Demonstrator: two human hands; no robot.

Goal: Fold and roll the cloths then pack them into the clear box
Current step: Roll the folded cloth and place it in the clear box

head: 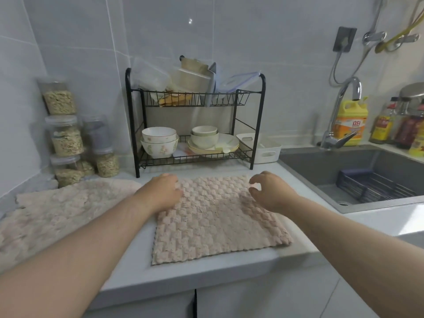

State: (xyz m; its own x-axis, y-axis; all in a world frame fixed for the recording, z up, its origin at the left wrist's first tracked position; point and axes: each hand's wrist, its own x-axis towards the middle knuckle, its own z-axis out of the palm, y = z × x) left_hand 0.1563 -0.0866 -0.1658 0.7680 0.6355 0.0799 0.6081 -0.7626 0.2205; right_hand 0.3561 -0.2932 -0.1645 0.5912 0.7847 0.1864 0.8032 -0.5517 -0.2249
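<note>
- cloth (213,219): beige-pink, checker-textured, spread flat & roughly square on the white worktop (206,274), in front of the dish rack. near edge lies close to the worktop's front lip.
- left grip (164,190): on the cloth's far-left corner, fingers curled down, tips touching the fabric. can't tell if it's pinching or just resting.
- right grip (273,191): at the far-right corner, narrow; thumb & forefinger curled toward each other w/ a small gap. can't tell if any fabric is held.
- both forearms are bare and reach in from the near edge, one on each side of the cloth.
- cloth pile (57,210): same colour, fluffier, rumpled, lies on the worktop left of the left arm, apart from the flat cloth.
- clear box (150,73): tilted on the top tier of the black 2-tier dish rack (262,111), next to pale containers and a zip bag.
- lower tier: stacked bowls (159,140) on the left, plates (213,145) w/ small bowls on the right.
- white basket (266,150): just right of the rack, by the sink edge.
- grain jars (63,134): clear, stacked in the left corner against the tile.
- grey sink (309,171): on the right, dark drain rack (371,187) inside, chrome faucet (344,106) behind it, yellow detergent bottle (352,120) & sauce bottles (387,125) along the wall.
</note>
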